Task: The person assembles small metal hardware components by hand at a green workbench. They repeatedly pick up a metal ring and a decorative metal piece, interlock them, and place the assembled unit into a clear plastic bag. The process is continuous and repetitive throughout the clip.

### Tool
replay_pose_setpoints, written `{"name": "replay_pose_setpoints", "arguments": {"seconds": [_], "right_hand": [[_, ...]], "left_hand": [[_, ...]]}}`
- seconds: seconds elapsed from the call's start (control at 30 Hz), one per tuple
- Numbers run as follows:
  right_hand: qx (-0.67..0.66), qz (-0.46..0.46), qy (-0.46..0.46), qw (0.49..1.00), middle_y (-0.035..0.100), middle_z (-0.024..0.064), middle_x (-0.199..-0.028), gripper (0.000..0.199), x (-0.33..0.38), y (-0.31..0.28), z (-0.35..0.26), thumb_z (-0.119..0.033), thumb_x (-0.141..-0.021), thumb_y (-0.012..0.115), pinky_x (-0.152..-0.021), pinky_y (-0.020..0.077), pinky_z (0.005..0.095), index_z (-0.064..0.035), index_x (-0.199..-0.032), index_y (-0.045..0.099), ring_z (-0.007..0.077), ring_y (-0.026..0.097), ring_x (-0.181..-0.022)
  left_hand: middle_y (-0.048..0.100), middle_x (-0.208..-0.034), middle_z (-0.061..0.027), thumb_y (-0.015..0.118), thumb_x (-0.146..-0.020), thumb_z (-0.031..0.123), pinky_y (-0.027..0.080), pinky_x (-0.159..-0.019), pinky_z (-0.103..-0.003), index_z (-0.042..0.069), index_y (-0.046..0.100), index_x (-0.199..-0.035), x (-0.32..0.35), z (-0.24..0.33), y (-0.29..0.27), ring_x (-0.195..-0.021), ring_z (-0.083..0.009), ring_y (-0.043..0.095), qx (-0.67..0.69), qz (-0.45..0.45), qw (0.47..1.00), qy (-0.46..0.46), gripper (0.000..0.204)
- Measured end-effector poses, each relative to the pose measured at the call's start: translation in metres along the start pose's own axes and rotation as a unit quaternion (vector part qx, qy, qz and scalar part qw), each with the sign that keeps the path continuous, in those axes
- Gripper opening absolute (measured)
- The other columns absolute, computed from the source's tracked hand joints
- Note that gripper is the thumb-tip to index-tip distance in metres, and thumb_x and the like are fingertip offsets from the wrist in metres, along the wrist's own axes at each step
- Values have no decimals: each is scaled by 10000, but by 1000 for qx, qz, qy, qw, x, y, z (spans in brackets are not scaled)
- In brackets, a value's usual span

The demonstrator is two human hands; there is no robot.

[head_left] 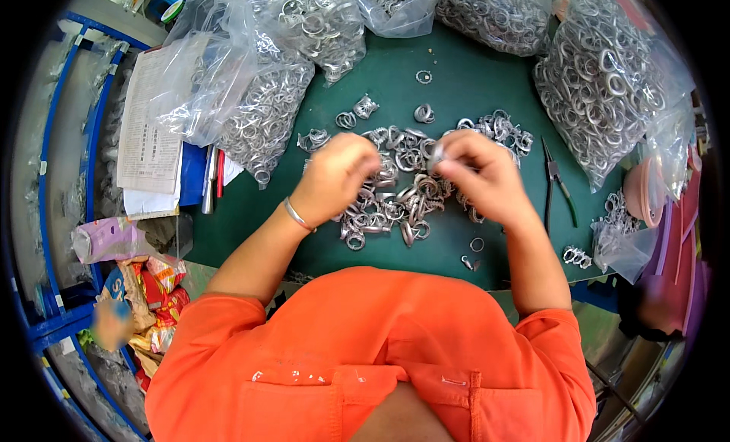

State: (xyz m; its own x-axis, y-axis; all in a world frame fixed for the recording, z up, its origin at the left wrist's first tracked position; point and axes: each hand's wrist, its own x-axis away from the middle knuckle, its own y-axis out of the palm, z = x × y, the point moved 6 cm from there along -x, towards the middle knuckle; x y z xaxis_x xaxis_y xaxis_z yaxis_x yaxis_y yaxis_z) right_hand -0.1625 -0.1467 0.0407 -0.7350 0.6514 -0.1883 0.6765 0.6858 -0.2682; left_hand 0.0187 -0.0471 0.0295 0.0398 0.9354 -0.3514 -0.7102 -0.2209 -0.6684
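Observation:
A loose pile of silver-grey metal rings (pixel 380 211) lies on the green tabletop in front of me. Above its left part my left hand (pixel 335 177) is closed, its fingers curled in and slightly blurred; what they hold, if anything, is hidden. Over the pile's right side, my right hand (pixel 484 173) pinches a silver ring (pixel 436 156) between thumb and fingers. Several rings stand apart beyond the pile, among them a wide ring (pixel 424 113) and a thin one (pixel 423 77). Another thin ring (pixel 477 244) lies near the front edge.
Clear plastic bags full of rings, such as a left bag (pixel 266 111) and a right bag (pixel 604 81), line the far side. Green-handled pliers (pixel 558 185) lie at right, near a pink cup (pixel 643 191). Printed papers (pixel 152 126) and a red pen (pixel 220 174) are at left.

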Motion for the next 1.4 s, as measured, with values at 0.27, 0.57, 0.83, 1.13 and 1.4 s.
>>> {"name": "replay_pose_setpoints", "arguments": {"seconds": [0.27, 0.57, 0.83, 1.13, 1.4], "right_hand": [[-548, 31, 85, 832, 603, 113, -754, 198, 26, -21, 20, -251, -1006, 466, -418, 336, 197, -76, -971, 551, 82, 428, -477], [-550, 58, 63, 830, 575, 143, -792, 322, 25, -19, 21, -288, -942, 508, -389, 363, 219, -54, -720, 501, 159, 495, -563], [-178, -21, 108, 978, 627, 75, -867, 185, 29, 9, 2, 60, -787, 507, -517, 462, 241, -51, -919, 575, 126, 615, -689], [361, -172, -13, 917, 555, 119, -878, 162, 21, 45, -16, -77, -797, 598, -642, 510, 416, -62, -954, 636, 301, 633, -750], [137, -94, 42, 985, 576, 135, -856, 96, 22, 12, -9, -56, -848, 595, -663, 491, 389, -20, -937, 599, 327, 597, -734]], "left_hand": [[638, -897, -110, 741, -769, 84, 492, -776, -335, 17, 641, -871, -15, 21, -18, -864, -265, 617, 52, 43, 998, 5, 158], [600, -1001, -80, 781, -678, 147, 428, -894, -396, 56, 630, -938, -15, 20, 15, -1001, -289, 559, -64, -79, 993, 61, 314], [616, -830, -121, 659, -815, 24, 489, -719, -343, -8, 621, -819, -22, 4, 4, -786, -280, 608, -42, 46, 998, 20, 49], [610, -902, -93, 756, -718, 80, 468, -796, -370, 40, 627, -895, -15, 33, 7, -874, -287, 587, -39, -74, 995, 50, 223], [587, -948, -85, 717, -755, 2, 490, -694, -281, 14, 611, -900, -7, 13, 1, -788, -169, 588, 133, 24, 985, -109, 180]]}}
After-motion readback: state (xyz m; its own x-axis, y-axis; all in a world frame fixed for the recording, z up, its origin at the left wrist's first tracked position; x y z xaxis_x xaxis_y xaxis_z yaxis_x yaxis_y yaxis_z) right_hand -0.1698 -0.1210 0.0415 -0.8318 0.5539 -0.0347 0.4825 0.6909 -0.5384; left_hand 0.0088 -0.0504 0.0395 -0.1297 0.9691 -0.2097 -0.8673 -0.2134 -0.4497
